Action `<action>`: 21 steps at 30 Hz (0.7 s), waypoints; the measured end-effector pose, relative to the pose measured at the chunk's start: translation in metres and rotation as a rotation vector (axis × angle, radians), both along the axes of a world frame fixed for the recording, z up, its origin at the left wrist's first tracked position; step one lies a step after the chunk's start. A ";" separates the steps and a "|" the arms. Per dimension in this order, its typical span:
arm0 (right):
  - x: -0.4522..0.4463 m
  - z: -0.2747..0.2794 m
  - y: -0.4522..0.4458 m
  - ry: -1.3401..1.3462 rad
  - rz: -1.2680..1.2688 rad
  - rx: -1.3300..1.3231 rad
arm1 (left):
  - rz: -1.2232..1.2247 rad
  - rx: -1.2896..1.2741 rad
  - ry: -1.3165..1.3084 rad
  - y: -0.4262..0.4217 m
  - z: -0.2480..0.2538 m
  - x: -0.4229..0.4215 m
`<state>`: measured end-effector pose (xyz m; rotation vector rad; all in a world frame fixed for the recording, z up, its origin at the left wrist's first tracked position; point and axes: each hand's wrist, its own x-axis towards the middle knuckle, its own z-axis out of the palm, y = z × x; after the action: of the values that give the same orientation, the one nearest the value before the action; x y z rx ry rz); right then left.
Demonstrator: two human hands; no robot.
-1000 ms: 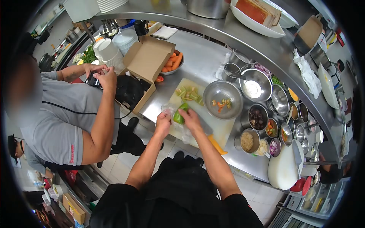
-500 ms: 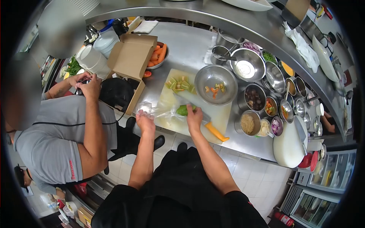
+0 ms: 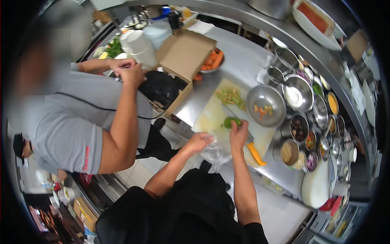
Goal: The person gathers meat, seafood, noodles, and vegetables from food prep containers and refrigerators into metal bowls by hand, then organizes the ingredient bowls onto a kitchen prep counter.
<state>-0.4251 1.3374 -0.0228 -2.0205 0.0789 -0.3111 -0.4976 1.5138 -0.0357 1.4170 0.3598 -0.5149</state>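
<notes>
My left hand (image 3: 200,142) is closed on a crumpled clear plastic bag (image 3: 217,152), which hangs over the counter's front edge. My right hand (image 3: 239,136) grips a green pepper (image 3: 230,122) just above the white cutting board (image 3: 204,118). Under and beside the pepper lies a knife (image 3: 255,153) with a yellow handle, its blade partly hidden by my right hand. Sliced pale green pieces (image 3: 230,99) are spread over the board's far part. A steel bowl (image 3: 266,94) with a few orange and green pieces stands at the board's right side.
Several steel containers (image 3: 287,152) of ingredients line the right. At left, a person in a grey shirt (image 3: 81,122) handles a small object beside an open cardboard box (image 3: 185,53). Carrots (image 3: 213,60) fill a bowl behind. A steel shelf (image 3: 227,12) crosses above.
The view has turned, shifting the scene rightward. The plastic bag, earlier stretched toward the pepper over the board, now hangs apart from it, nearer my body. My right hand still holds the pepper.
</notes>
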 end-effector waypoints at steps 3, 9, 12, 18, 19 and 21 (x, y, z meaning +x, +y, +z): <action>-0.006 -0.006 0.005 0.086 -0.006 -0.097 | 0.321 0.014 -0.004 0.004 0.001 -0.020; -0.042 0.026 -0.011 -0.172 -0.010 -0.387 | 0.567 -0.002 -0.078 -0.032 0.007 -0.042; -0.095 0.050 -0.058 -0.273 0.330 -0.301 | 0.533 -0.230 -0.140 -0.080 0.024 -0.056; -0.264 0.018 -0.195 0.013 0.096 0.029 | -0.385 -0.595 0.269 -0.196 0.047 -0.136; -0.292 0.008 -0.223 -0.111 -0.044 0.027 | -0.594 -0.482 0.268 -0.211 0.056 -0.147; -0.413 -0.043 -0.312 0.235 -0.387 0.360 | -0.755 -0.123 0.130 -0.254 0.048 -0.189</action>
<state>-0.8378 1.0255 -0.0661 -1.6650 0.6340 -0.2770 -0.6863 1.2595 0.0120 1.3759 -0.1249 -1.2232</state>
